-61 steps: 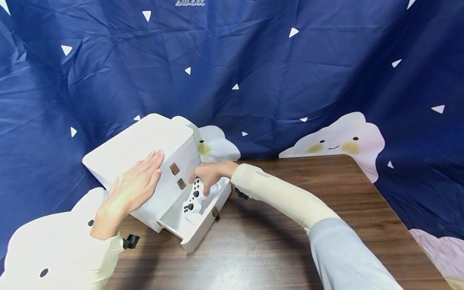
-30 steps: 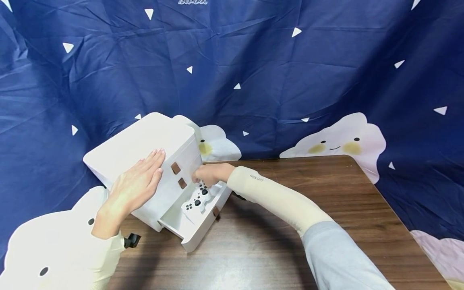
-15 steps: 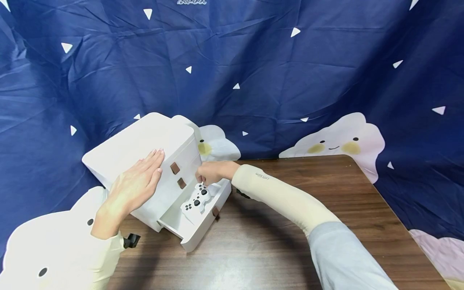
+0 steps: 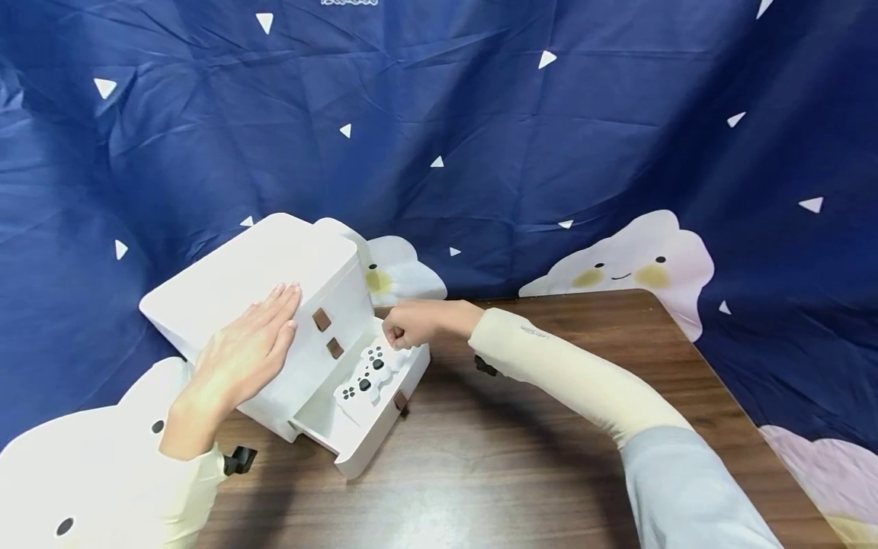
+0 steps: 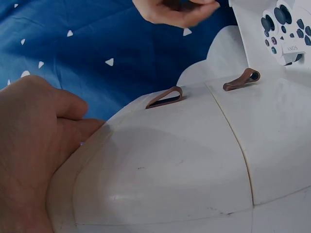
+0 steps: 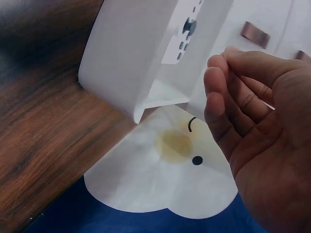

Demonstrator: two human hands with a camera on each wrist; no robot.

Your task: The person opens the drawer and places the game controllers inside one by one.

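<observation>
A white drawer cabinet (image 4: 257,255) stands at the left, its lowest drawer (image 4: 386,428) pulled out. In that drawer lies a white game controller (image 4: 371,374) with black thumbsticks, printed SONY on its edge in the left wrist view. My left hand (image 4: 240,352) rests flat on the cabinet's top near the front edge, fingers straight. Above the drawer's far end hovers my right hand (image 4: 420,322), close to the controller's far grip. Its fingers are loosely curled, with thumb and fingertips close together and nothing between them in the right wrist view.
Brown leather loops serve as drawer pulls; the upper pull (image 4: 322,319) marks a closed drawer. The cabinet stands on a dark wooden table (image 4: 521,457). Behind it hangs a blue curtain (image 4: 480,99) with white triangles and clouds.
My right hand has let go of the controller and moved right, away from it. The controller now lies in the drawer. My left hand has stayed on the cabinet top.
</observation>
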